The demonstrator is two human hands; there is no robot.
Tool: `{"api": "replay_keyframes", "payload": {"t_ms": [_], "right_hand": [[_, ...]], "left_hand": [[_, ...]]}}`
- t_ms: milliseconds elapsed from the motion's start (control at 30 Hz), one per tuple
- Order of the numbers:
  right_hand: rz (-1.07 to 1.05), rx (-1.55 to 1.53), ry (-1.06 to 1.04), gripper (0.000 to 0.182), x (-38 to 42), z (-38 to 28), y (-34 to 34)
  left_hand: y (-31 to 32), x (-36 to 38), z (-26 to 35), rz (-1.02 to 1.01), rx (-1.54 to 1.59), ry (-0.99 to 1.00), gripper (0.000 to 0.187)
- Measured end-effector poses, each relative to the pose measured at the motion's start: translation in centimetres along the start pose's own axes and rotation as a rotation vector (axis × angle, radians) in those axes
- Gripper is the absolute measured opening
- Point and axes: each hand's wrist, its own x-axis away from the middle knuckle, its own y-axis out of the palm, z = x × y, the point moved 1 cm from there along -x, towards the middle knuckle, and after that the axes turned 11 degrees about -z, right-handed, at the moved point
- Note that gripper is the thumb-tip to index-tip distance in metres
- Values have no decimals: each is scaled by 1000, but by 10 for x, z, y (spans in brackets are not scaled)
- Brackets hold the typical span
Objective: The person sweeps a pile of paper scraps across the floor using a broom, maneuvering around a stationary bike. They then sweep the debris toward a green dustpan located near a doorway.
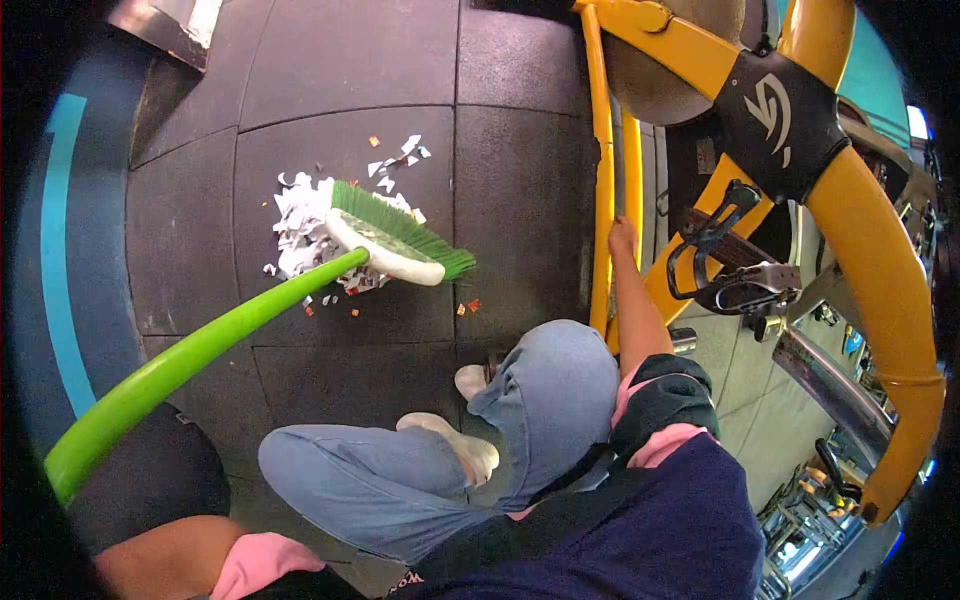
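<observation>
A broom with a bright green handle (200,360) and a white head (385,250) with green bristles rests against a pile of torn white paper (302,225) on the dark tiled floor. Small white and orange scraps (410,150) lie around the pile. My left hand is out of view; only part of that arm shows at the bottom left, below the handle. Stretched forward, my right hand (622,238) is closed on a yellow bar (602,180) of the gym machine.
The machine's thick yellow frame (880,260), with a black centre plate (780,125) and a pedal-like strapped part (735,260), fills the right side. My bent legs in jeans (560,400) are below the pile. A dark round object (150,480) sits at lower left.
</observation>
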Motion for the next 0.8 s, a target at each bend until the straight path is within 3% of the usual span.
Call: {"api": "replay_keyframes", "payload": {"t_ms": [100,133,167,233,267,333,500,567,600,667,700,733,767,800], "right_hand": [[-117,-169,-25,24,-25,16,5],[23,-356,-50,23,13,-36,-9],[19,-353,-53,23,0,-22,1],[158,454,50,24,-23,5,24],[155,453,49,24,-13,-8,13],[-313,-466,243,24,17,-32,-16],[-105,-841,161,24,77,-52,-31],[319,-162,-123,20,123,-97,-32],[320,-162,-122,20,136,-108,-26],[317,212,-259,22,153,-125,-16],[313,214,-261,22,153,-129,-18],[289,307,-413,24,153,-134,-16],[262,400,-565,25,152,-138,-13],[253,400,-568,25,148,-141,-9]], "left_hand": [[0,-4,-4,-12,52,-42,50],[6,-3,-7,76,8,-14,49],[10,-3,-10,81,7,-17,49],[15,-4,-15,225,49,35,49],[17,-5,-18,224,47,33,49],[17,-6,-23,261,83,33,47],[1,5,-15,114,38,-35,46],[-1,7,-17,69,12,-54,45],[0,8,-18,76,-66,-3,44],[-2,20,-19,88,-142,46,44],[0,29,-20,414,-69,34,42],[-1,36,-21,738,3,23,41],[-4,36,-19,740,0,20,41],[0,20,-21,385,-24,-18,39]]}}
